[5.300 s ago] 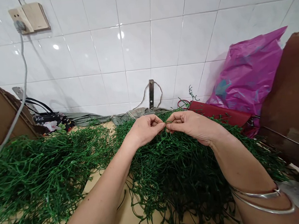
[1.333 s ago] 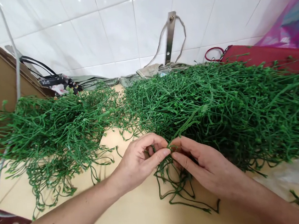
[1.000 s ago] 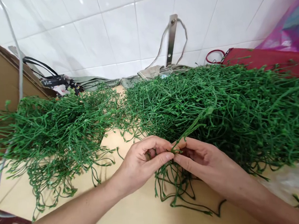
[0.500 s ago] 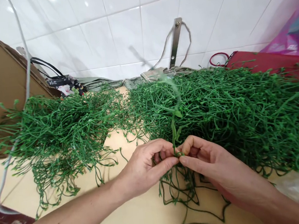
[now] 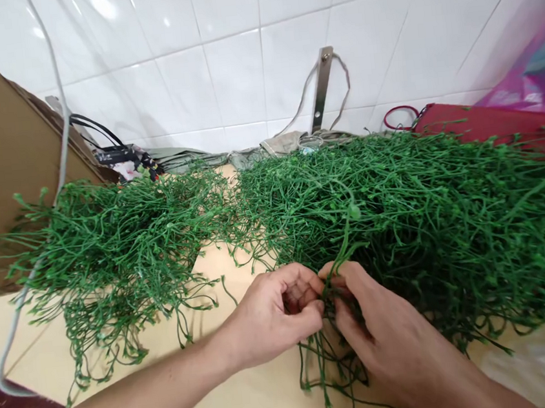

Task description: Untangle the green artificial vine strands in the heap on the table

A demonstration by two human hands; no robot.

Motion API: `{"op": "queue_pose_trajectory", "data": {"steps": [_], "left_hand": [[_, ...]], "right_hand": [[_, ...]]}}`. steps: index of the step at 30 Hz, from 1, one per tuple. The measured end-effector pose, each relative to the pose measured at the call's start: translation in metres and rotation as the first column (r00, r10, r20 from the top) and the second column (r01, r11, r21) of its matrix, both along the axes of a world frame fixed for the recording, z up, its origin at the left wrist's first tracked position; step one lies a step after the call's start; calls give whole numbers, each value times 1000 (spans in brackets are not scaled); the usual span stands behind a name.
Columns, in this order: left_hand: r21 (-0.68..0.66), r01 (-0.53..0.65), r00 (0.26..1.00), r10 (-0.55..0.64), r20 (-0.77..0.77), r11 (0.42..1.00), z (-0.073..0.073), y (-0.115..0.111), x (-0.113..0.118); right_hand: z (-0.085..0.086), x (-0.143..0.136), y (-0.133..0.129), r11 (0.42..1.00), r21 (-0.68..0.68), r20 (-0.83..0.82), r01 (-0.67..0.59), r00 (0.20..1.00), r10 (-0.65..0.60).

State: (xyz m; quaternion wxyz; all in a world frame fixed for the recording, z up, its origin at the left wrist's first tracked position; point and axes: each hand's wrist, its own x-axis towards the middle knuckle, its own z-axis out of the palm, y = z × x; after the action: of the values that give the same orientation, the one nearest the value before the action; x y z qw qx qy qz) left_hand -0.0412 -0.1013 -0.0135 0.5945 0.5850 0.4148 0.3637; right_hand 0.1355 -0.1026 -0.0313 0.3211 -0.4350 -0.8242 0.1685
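Just in front of the big heap, my left hand (image 5: 278, 308) is closed in a pinch, thumb and forefinger meeting at a green plastic plant stem (image 5: 344, 251). From the other side, my right hand (image 5: 388, 325) is closed around the same stem, its fingertips partly hidden. The stem leans up and to the right, forking into thin branches with a small bud-like tip. Below both hands hangs a loose tangle of similar stems (image 5: 323, 370), reaching down to the pale tabletop (image 5: 253, 388).
A large heap of green stems (image 5: 420, 214) spreads across the right side. To the left lies a smaller heap (image 5: 125, 245), beside a cardboard box (image 5: 0, 161) and a white cable (image 5: 65, 122). A red bag (image 5: 483, 126) and a metal bracket (image 5: 323, 88) are at the back.
The stem's upper part has tipped to the right. My right hand has turned, knuckles more upward, with its thumb lower. The view has shifted slightly, so the background sits lower.
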Motion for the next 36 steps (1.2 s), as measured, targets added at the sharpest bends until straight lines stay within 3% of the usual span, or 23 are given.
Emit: {"op": "queue_pose_trajectory", "data": {"steps": [3, 9, 13, 20, 23, 26, 31, 36], "left_hand": [[10, 7, 1000, -8, 21, 1000, -2, 0, 1], [18, 4, 1000, -4, -3, 1000, -4, 0, 0], [-39, -34, 999, 33, -24, 999, -3, 1, 0], [-36, -41, 999, 41, 3, 999, 0, 1, -1], [-36, -76, 997, 75, -31, 996, -2, 1, -2], [-58, -70, 997, 70, -16, 996, -2, 1, -3], [-93, 36, 998, -30, 63, 995, 0, -1, -2], [-16, 32, 995, -30, 93, 999, -1, 0, -1]], "right_hand": [[-12, -1, -1, 969, 241, 124, 58, 988, -90], [-5, 2, -3, 954, 294, 254, -59, 967, -19], [-4, 8, 1, 936, 351, 260, 3, 960, -100], [-12, 7, 5, 989, 146, 53, 26, 998, -34], [-8, 8, 5, 994, 103, 75, -32, 997, 24], [-4, 7, 4, 986, 153, 154, -62, 987, 38], [-3, 6, -2, 959, 276, 245, -61, 970, -8], [-6, 11, -5, 980, 165, 206, -112, 975, 77]]}}
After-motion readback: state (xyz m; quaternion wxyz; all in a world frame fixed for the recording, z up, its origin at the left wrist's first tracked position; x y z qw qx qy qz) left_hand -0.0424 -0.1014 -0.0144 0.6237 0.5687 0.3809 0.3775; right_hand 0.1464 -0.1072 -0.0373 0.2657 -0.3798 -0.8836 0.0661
